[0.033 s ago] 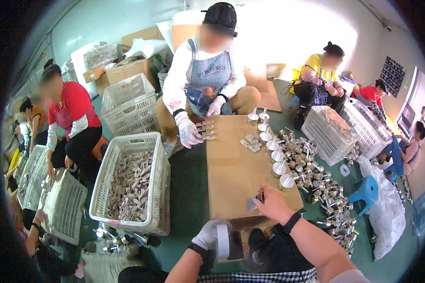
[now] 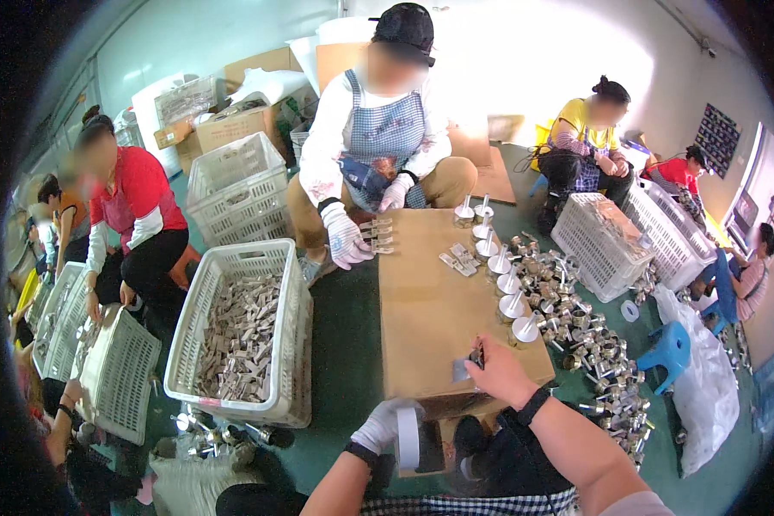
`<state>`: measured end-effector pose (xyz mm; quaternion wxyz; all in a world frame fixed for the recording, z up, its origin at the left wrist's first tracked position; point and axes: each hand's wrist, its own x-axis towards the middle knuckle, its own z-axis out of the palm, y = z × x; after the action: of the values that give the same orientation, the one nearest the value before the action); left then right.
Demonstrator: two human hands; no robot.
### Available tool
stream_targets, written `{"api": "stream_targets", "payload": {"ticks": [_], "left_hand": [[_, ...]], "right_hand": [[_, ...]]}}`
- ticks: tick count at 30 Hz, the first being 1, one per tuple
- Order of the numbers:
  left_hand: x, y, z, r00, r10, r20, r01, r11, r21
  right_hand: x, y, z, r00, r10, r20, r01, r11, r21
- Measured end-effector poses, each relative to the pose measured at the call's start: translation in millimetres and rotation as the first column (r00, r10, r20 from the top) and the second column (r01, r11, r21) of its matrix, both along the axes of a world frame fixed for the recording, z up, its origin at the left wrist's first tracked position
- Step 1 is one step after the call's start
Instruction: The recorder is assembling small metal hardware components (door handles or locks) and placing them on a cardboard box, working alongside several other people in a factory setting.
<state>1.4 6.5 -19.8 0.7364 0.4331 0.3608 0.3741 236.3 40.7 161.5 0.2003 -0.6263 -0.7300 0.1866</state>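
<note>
Near side of the cardboard box (image 2: 430, 318), the person's two hands at work. Left hand (image 2: 382, 427), in a pale glove, at the near edge: fingers closed on a white roll (image 2: 407, 439) held on edge. Right hand (image 2: 500, 373), bare, over the near right part of the box top: thumb and fingers pinched together on a small dark piece (image 2: 476, 353). Grey flat piece (image 2: 460, 371) just left of these fingertips; cannot tell whether the two are joined.

Row of metal cups (image 2: 525, 329) along the box's right edge, each topped with a white disc and upright stem; the nearest stands just beyond the right hand. Small cluster of metal clips (image 2: 461, 260) lies left of the row, toward the far end. At the far left corner, a co-worker's gloved hand (image 2: 347, 242) beside more clips, set in a short line.

Left of the box: white crate (image 2: 297, 370), heaped with similar pale parts. Right, on the floor: loose stemmed metal parts (image 2: 606, 370), spread near a blue stool (image 2: 665, 353).
</note>
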Motion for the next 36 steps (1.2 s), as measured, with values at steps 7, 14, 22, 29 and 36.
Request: {"api": "stream_targets", "payload": {"ticks": [7,14,22,29,36], "left_hand": [[-7,-4,23,0.996,-0.082,0.034,0.083,0.996,-0.032],[16,13,-7,0.956,-0.065,0.285,0.082,0.996,-0.047],[25,21,-39,0.978,-0.076,0.196,0.077,0.997,0.002],[18,10,-6,0.987,0.013,-0.158,0.039,0.946,0.321],[16,13,1,0.99,-0.114,0.077,0.094,0.97,0.225]], "right_hand": [[-7,-2,1,1.0,0.01,0.015,-0.01,1.0,-0.008],[1,-6,-2,1.0,-0.018,-0.006,0.018,1.0,0.007],[-8,-10,4,0.997,0.07,0.02,-0.071,0.994,0.078],[8,2,-23,0.999,0.002,-0.043,-0.002,1.0,0.009],[10,0,-21,0.996,-0.002,-0.094,0.003,1.0,0.01]]}}
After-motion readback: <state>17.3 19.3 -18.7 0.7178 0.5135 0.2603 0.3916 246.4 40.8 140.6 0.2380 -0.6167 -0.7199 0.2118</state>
